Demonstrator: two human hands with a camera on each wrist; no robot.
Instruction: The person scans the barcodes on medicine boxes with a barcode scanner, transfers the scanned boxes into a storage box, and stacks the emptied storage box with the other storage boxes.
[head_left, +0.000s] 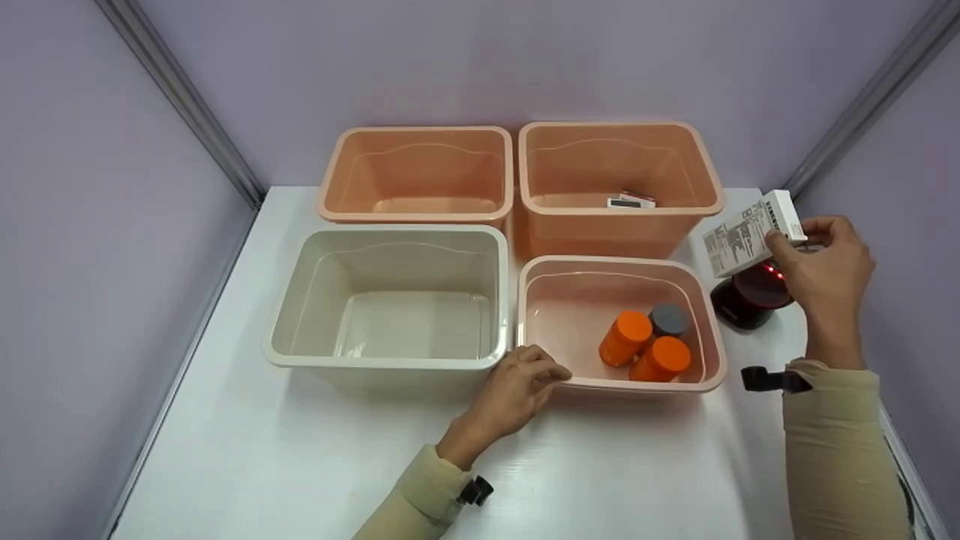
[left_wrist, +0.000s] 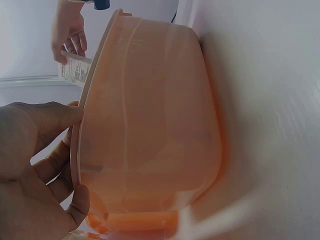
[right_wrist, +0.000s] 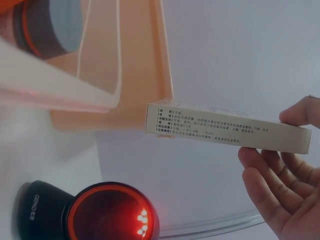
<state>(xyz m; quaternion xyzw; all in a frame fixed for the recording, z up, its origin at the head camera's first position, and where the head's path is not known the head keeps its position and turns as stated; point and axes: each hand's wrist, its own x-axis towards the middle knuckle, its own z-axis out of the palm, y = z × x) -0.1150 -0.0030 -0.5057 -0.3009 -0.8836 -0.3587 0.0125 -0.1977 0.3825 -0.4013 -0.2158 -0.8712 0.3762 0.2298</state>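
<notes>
In my right hand [head_left: 829, 262] a small white medicine box [head_left: 742, 238] is pinched between thumb and fingers, tilted above a black barcode scanner [head_left: 754, 296] with red lights glowing. The right wrist view shows printed text along the box's [right_wrist: 225, 127] narrow side. My left hand [head_left: 521, 386] grips the near rim of the pink bin [head_left: 555, 315], near its left corner; in the left wrist view the thumb and fingers straddle that rim. Inside this bin stand two orange-capped bottles [head_left: 628, 334] and a grey-capped bottle [head_left: 670, 319].
A grey-white bin [head_left: 390, 364] stands left of the pink one. Behind them are two orange bins, the left one [head_left: 420, 217] and the right one [head_left: 600, 232], which has small boxes [head_left: 631, 200] in it. Purple panels [head_left: 480, 67] enclose the white table [head_left: 225, 450].
</notes>
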